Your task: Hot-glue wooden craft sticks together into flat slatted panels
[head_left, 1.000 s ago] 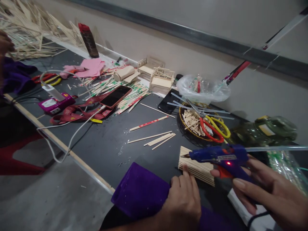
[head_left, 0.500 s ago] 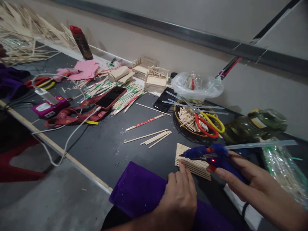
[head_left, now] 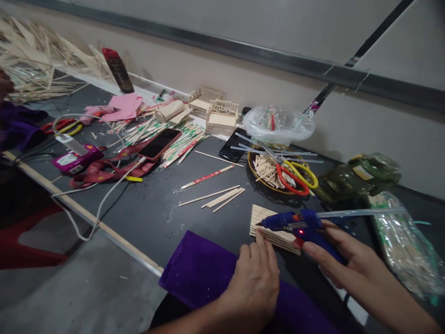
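My right hand (head_left: pixel 351 260) is closed round a blue hot glue gun (head_left: pixel 295 221) with a small red light on its side. A clear glue stick (head_left: pixel 361 212) juts out of its back end. The nozzle points left, over a flat panel of wooden sticks (head_left: pixel 259 213) laid side by side on the dark table. My left hand (head_left: pixel 255 276) presses the near edge of this panel with an extended index finger, close to the nozzle. Its other fingers are curled together and partly hidden. Purple cloth (head_left: pixel 198 269) lies under the left hand.
Beyond the panel sits a basket (head_left: pixel 253 178) of short sticks, with scissors (head_left: pixel 295 174) on top. Loose sticks (head_left: pixel 224 197) lie left of it. A green glass jar (head_left: pixel 361 174) and bagged sticks (head_left: pixel 399 241) are at right. Small stick models (head_left: pixel 222 116) stand by the wall.
The view has shifted slightly, so things on the right appear further left. Both hands keep nearly the same pose, with the glue gun still over the panel.
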`<state>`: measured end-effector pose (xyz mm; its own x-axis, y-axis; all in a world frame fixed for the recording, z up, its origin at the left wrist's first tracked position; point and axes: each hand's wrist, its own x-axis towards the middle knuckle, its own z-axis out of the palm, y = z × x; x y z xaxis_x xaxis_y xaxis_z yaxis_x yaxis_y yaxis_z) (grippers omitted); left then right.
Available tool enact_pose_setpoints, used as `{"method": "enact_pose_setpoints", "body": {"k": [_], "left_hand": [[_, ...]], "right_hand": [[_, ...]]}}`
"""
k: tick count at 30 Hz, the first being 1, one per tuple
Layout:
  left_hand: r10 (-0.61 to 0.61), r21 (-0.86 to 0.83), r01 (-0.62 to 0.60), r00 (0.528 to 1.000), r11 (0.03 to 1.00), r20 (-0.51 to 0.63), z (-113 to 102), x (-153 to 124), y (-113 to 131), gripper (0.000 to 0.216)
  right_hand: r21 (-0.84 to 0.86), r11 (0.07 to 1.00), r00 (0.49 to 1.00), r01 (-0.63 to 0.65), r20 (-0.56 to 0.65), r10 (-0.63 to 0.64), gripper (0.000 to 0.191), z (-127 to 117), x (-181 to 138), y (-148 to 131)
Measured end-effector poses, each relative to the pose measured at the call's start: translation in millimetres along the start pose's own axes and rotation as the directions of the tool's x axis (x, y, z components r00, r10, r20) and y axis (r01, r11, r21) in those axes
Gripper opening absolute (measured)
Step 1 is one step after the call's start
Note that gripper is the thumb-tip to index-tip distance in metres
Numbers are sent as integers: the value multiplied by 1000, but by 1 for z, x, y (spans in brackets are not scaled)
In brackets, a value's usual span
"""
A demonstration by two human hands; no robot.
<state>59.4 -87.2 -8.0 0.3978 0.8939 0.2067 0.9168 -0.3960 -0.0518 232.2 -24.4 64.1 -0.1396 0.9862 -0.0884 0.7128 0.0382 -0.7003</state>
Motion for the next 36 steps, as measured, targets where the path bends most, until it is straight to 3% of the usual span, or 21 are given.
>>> {"method": "enact_pose_setpoints", "body": {"k": [19, 31, 36], "left_hand": [[22, -7, -22, 1000, 1000, 18, 4, -3, 0, 57], [-3, -32, 4, 999, 999, 35, 1, -1, 1, 56], [-1, -40, 2, 999, 999, 36, -3, 2, 0, 52]], "right_hand": [[314, 928, 980, -198, 32, 199, 46, 10, -27, 12], [362, 922, 980, -135, -89, 179, 44, 17, -37, 11], [422, 892, 950, -158, -182, 255, 46, 18, -46, 18]]}}
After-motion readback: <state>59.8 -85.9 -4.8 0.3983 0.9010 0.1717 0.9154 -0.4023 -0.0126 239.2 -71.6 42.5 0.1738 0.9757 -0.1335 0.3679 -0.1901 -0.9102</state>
